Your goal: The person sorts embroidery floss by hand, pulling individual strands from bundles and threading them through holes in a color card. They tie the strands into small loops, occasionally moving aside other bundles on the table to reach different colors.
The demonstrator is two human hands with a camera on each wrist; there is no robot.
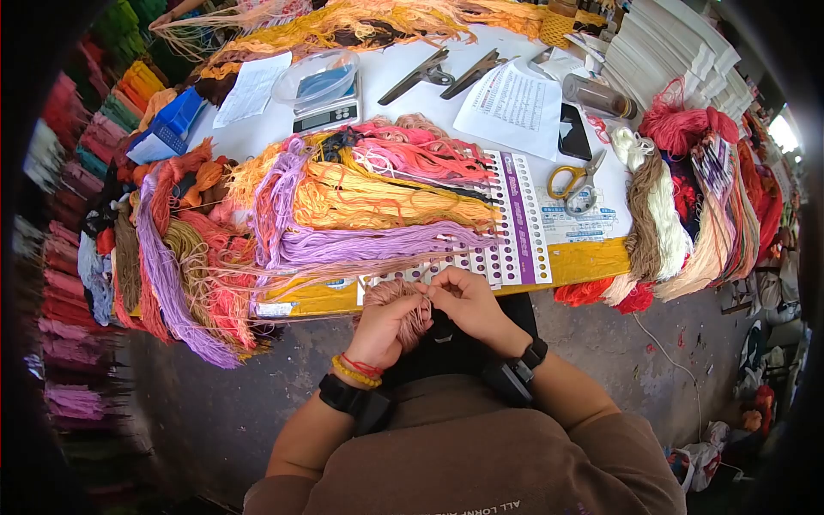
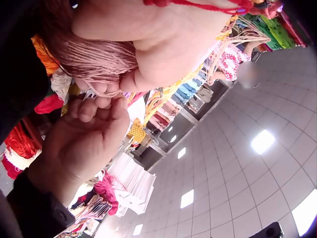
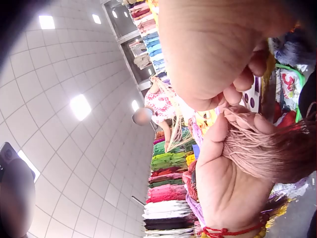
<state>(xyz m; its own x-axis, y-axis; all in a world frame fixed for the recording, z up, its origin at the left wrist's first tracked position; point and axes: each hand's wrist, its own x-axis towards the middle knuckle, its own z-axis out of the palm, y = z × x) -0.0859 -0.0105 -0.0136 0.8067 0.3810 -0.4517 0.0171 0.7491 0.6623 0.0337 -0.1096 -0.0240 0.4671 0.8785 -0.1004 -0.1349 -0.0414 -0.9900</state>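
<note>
A dusty-pink skein of thread (image 1: pixel 415 333) is held in my left hand (image 1: pixel 378 330), just off the table's front edge. In the right wrist view its strands (image 3: pixel 262 153) fan out under the curled left fingers. My right hand (image 1: pixel 470 309) meets the left at the top of the skein, its fingers curled in and pinching at the thread there. The pinched part is mostly hidden behind the fingertips. Beyond both hands lies a white card with punched holes and a purple stripe (image 1: pixel 518 223), with lilac (image 1: pixel 369 245) and orange thread bundles (image 1: pixel 386 197) across it.
Scissors (image 1: pixel 577 184) and a phone (image 1: pixel 573 133) lie right of the card. Farther back are a scale (image 1: pixel 330 116), black clips (image 1: pixel 416 75) and printed sheets (image 1: pixel 506 107). Skeins (image 1: pixel 678 206) hang over the right edge. Another person (image 2: pixel 230 62) handles long strands across the table.
</note>
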